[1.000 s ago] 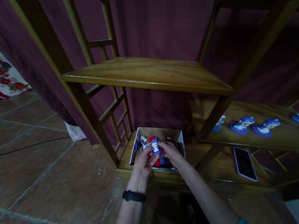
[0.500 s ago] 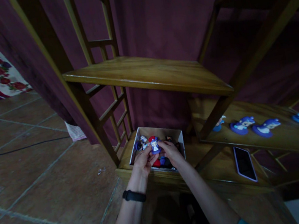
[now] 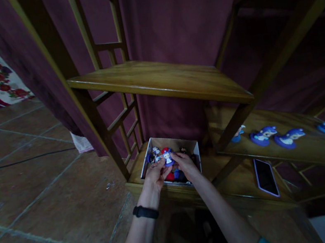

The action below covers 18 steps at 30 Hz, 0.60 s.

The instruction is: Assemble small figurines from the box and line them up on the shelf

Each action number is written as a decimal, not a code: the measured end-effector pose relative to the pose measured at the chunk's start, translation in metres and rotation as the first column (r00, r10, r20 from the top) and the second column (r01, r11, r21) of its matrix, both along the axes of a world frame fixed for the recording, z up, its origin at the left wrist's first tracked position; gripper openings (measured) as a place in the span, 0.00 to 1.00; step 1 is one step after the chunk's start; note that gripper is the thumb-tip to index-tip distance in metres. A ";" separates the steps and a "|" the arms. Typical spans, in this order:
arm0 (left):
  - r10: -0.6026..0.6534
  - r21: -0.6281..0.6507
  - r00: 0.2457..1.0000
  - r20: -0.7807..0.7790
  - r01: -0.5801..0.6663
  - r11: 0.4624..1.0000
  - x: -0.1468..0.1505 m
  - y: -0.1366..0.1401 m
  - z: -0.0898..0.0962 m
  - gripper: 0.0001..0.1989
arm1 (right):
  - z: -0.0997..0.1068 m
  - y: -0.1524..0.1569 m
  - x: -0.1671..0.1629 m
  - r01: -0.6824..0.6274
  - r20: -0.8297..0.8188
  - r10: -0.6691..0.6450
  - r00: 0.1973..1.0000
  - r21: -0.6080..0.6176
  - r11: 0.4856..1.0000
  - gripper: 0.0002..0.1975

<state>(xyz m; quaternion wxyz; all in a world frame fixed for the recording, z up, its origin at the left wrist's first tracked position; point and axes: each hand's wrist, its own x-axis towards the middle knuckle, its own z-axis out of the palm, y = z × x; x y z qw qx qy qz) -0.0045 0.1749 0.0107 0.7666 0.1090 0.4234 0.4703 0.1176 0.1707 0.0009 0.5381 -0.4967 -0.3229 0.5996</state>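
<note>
Between the fingertips of both my hands is a small blue-and-white figurine on a round blue base, held upright above an open cardboard box. My left hand grips it from the left; a black band circles that wrist. From the right, my right hand pinches its other side. The white-edged box stands on the lowest wooden shelf. Inside it, small white figurines lie at the left, and red, blue and dark pieces show beneath my hands. My hands hide part of the contents.
A wooden shelf board juts out above the box. On the shelf to the right stand several blue-based figurines. A phone lies on the lower board. A lattice side panel rises left of the box, and a curtain hangs behind.
The figurine has turned or tilted very slightly between my fingers. Both hands stay in nearly the same place over the box.
</note>
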 end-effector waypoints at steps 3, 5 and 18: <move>0.003 0.015 1.000 -0.003 -0.003 1.000 0.000 -0.001 0.001 0.03 | 0.000 0.000 0.000 -0.002 -0.014 0.002 1.000 0.010 1.000 0.17; 0.005 0.024 1.000 -0.005 -0.005 1.000 0.000 -0.001 0.003 0.03 | -0.001 0.000 0.000 0.004 -0.014 -0.003 1.000 0.020 1.000 0.17; 0.027 0.031 0.999 -0.019 -0.026 0.999 0.000 -0.001 0.003 0.05 | -0.003 -0.001 0.001 -0.032 -0.160 0.036 0.987 0.022 0.999 0.15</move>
